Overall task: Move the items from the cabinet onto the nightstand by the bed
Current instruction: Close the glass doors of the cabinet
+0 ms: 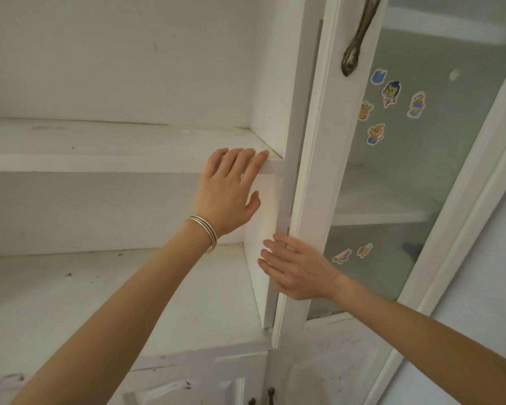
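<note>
Here the white cabinet [123, 159] is standing open, shelves bare. Left hand [228, 188], fingers spread and holding nothing, is resting on the upper shelf edge [100, 164]. Right hand [297, 270], also released, is pressing flat against the glass door [313, 171] frame below its brass handle [360, 33], stickers [391, 93] nearby.

Left hand [227, 188] lay on upper shelf [123, 163] front edge; right hand [297, 270] below, on door [313, 171] edge.

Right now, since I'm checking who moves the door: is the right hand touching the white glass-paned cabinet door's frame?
Touching. The head view shows the right hand with fingers curled over the edge of the white glass-paned cabinet door's frame.
</note>
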`<state>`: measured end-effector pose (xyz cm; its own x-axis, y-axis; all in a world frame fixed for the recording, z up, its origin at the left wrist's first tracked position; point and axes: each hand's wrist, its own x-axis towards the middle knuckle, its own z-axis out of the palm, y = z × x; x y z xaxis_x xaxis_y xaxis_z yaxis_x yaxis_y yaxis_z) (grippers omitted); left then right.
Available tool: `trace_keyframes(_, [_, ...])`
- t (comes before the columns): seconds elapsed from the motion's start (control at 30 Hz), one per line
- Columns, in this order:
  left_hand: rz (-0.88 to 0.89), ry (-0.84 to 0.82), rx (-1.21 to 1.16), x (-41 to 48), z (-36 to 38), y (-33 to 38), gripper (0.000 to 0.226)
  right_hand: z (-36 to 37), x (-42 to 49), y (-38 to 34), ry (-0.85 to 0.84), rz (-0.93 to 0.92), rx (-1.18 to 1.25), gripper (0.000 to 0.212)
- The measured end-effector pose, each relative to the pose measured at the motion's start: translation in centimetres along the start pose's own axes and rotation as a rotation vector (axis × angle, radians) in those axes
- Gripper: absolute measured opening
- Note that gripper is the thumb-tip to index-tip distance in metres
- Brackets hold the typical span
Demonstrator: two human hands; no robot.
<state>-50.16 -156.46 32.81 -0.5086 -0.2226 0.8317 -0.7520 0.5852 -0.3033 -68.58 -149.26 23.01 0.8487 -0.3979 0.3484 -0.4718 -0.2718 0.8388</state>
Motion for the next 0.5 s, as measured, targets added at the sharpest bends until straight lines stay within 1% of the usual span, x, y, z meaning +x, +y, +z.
trace_keyframes(0.07, [-0.008, 0.012, 0.002, 0.0, 0.2, 0.1, 0.061, 0.3, -0.5, 0.2, -0.014, -0.028, -0.034, 0.030])
trace_keyframes(0.2, [-0.026, 0.035, -0.010, 0.0, 0.3, 0.3, 0.062, 1.2, -0.6, 0.0, 0.050, 0.010, 0.005, 0.032])
trace_keyframes(0.5, [-0.044, 0.079, -0.027, 0.1, 0.5, 0.7, 0.060, 1.3, -0.2, 0.2, 0.129, 0.030, 0.026, 0.032])
